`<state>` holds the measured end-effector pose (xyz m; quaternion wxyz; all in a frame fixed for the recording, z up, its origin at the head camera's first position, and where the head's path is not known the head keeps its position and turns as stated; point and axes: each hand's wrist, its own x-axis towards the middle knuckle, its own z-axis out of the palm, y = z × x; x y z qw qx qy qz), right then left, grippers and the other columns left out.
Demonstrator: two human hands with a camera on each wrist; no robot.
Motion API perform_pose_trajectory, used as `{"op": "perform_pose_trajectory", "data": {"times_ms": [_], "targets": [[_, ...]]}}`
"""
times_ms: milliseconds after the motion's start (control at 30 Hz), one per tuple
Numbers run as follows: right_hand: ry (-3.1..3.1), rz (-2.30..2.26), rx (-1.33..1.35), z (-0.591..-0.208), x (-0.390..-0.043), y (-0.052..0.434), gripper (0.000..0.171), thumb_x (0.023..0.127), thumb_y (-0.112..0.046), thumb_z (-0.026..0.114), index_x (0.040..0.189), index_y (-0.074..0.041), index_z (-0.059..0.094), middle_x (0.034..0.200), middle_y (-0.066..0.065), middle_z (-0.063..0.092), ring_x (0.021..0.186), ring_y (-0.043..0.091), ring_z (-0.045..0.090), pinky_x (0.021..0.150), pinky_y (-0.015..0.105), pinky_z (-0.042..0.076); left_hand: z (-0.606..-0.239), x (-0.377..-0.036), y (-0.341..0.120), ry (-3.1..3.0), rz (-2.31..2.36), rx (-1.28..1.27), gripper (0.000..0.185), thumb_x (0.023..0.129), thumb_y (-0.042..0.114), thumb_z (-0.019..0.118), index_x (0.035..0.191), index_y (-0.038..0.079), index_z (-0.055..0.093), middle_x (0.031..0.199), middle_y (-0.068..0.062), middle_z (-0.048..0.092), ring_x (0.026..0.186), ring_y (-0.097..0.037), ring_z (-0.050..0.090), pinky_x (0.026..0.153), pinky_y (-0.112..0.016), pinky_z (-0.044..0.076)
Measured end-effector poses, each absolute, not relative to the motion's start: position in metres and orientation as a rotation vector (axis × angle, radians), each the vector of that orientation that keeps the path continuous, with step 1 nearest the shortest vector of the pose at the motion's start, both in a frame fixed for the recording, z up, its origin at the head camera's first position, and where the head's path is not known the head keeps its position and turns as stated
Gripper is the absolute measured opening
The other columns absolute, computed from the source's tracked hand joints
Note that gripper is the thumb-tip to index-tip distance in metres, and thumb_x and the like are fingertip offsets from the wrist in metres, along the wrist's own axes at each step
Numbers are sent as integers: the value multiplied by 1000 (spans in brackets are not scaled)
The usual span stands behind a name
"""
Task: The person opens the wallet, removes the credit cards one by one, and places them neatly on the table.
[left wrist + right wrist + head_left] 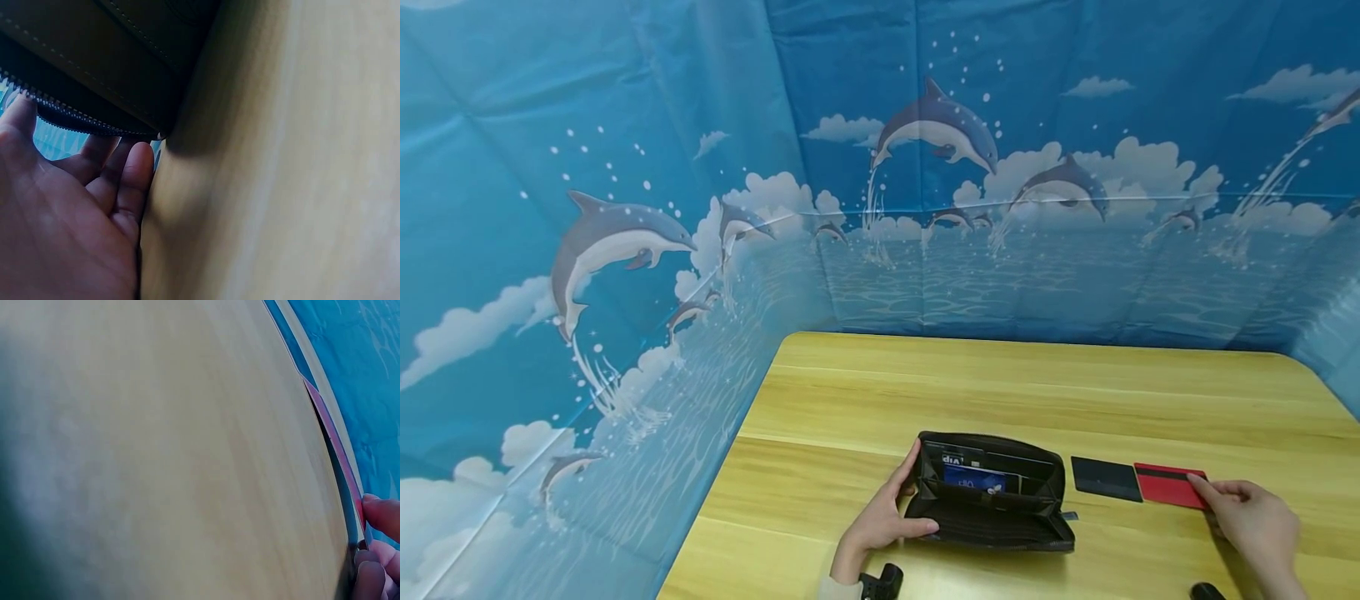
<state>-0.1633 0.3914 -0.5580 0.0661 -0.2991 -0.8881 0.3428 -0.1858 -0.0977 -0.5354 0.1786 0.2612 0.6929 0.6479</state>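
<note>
A black zip-around wallet stands unzipped and spread wide on the table, with a blue card and a card marked VIP in its inner slots. My left hand grips its left end, thumb on the front edge and fingers around the back. The left wrist view has those fingertips along the zip teeth. Out to the right, my right hand pinches the right edge of a red card with a dark stripe. That edge is tilted up from the tabletop in the right wrist view.
A black card lies flat between the wallet and the red card. All of it is on a yellow wood-grain table with rounded far corners. Blue dolphin-print sheeting hangs behind and to the left.
</note>
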Motion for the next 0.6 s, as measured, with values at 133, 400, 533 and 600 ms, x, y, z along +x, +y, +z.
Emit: {"op": "perform_pose_trajectory", "data": {"times_ms": [133, 400, 533, 600], "targets": [[-2677, 1039, -907, -560, -165, 393, 60, 85, -54, 62, 87, 6, 66, 56, -3, 58, 51, 15, 52, 58, 35, 35, -536, -187, -98, 1971, 1824, 747, 104, 80, 23, 78, 154, 22, 6, 148, -18, 27, 113, -29, 50, 91, -34, 44], [-2680, 1041, -896, -562, -165, 394, 52, 88, -48, 61, 82, 4, 65, 55, -3, 56, 49, 15, 52, 58, 35, 35, -537, -187, -98, 1954, 1831, 754, 104, 80, 22, 78, 154, 21, 5, 147, -19, 30, 113, -26, 51, 90, -34, 44], [-2676, 1052, -906, -562, -165, 394, 53, 87, -49, 62, 82, 4, 65, 55, -3, 57, 49, 15, 53, 59, 35, 34, -537, -187, -98, 1965, 1826, 757, 104, 80, 22, 78, 154, 21, 5, 146, -18, 32, 113, -27, 51, 91, -33, 44], [-2674, 1064, -901, -562, -165, 394, 53, 87, -49, 62, 83, 4, 64, 56, -2, 58, 48, 15, 54, 59, 35, 35, -537, -187, -98, 1966, 1827, 757, 104, 80, 21, 78, 154, 21, 5, 146, -18, 32, 113, -28, 51, 91, -34, 44]]}}
